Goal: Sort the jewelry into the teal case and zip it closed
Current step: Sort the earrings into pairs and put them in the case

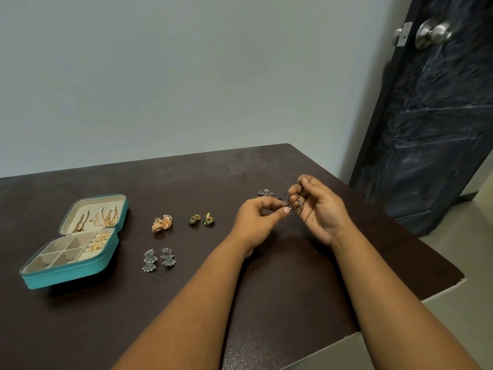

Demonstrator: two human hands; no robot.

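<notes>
Both hands, left hand (260, 214) and right hand (317, 206), pinch one silver earring (287, 204) together, well right of the open teal case (66, 273), probably refitting its back.

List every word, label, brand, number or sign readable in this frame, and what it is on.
None: no readable text shows in the head view.
The teal case shows no logo or label on its open lid or its side.
The dark table, wall and door carry no writing.
The small silver piece pinched between left hand and right hand shows no lettering at this size.
</notes>
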